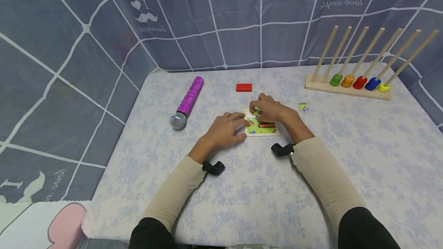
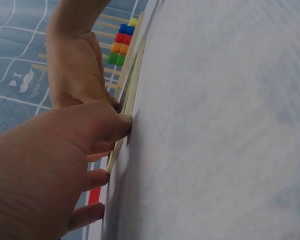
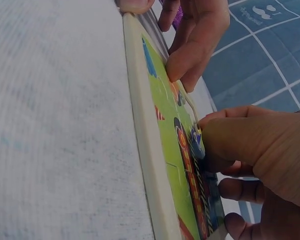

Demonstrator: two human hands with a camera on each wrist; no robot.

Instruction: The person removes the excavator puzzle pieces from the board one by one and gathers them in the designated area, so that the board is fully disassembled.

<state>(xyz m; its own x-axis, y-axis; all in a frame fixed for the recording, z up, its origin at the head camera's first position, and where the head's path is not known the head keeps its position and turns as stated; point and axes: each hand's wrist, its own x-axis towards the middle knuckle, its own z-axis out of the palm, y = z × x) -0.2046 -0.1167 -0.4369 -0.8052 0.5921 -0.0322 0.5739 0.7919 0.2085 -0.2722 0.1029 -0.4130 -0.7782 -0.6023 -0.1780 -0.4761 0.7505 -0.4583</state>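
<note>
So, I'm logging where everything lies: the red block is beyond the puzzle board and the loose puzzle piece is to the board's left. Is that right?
One slip: the loose puzzle piece lies to the right of the puzzle board, as the head view shows. The red block is indeed beyond it.

Over the near tabletop [image 1: 256, 195], between the two sleeves [image 1: 176, 193], we have free room to pass. At the puzzle board [image 1: 264, 130], the left hand [image 1: 226, 129] blocks the left edge and the right hand [image 1: 268, 108] the far side. Farther out we would meet the microphone [image 1: 189, 99] at left, the red block [image 1: 243, 87] beyond, the tall-pegged rack [image 1: 346, 88] far right
</note>
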